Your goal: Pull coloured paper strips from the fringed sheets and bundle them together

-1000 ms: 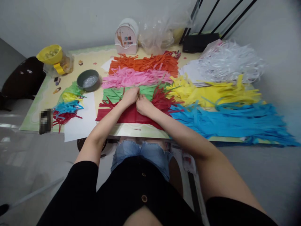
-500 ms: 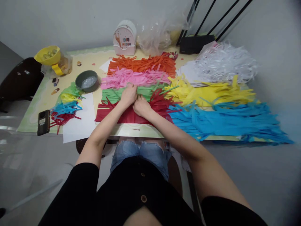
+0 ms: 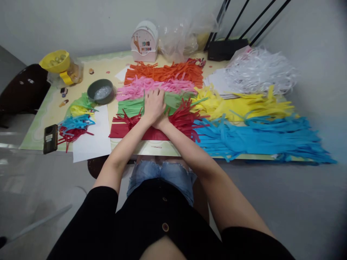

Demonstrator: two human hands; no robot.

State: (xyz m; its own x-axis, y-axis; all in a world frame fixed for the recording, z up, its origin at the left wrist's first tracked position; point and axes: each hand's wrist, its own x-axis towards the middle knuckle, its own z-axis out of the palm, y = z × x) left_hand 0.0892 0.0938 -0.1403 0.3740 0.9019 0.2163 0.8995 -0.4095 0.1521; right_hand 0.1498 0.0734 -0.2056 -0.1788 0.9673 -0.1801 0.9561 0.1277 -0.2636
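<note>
My left hand (image 3: 155,103) lies across the top of my right hand, its fingers curled over the green tissue-paper fringe (image 3: 131,107). Beneath it, my right hand (image 3: 162,121) shows only near the wrist, and its fingers are hidden. A smoother green flap sticks out to the right of the hands. Nearer me, a dark red fringe (image 3: 151,134) lies under both wrists, its loose strips bunched at the right. Just beyond the hands are a pink fringe (image 3: 159,84) and an orange fringe (image 3: 162,72).
Yellow (image 3: 244,108) and blue fringes (image 3: 260,137) spread to the right, below a white shredded heap (image 3: 260,74). On the left are a grey bowl (image 3: 101,91), a small multicoloured tassel bundle (image 3: 76,122), white paper (image 3: 101,141) and a phone (image 3: 50,139) at the table edge.
My left hand has shifted right and away from me, now covering my right hand, which showed beside it before. The green fringe right of the hands now forms a smoother, raised flap.
</note>
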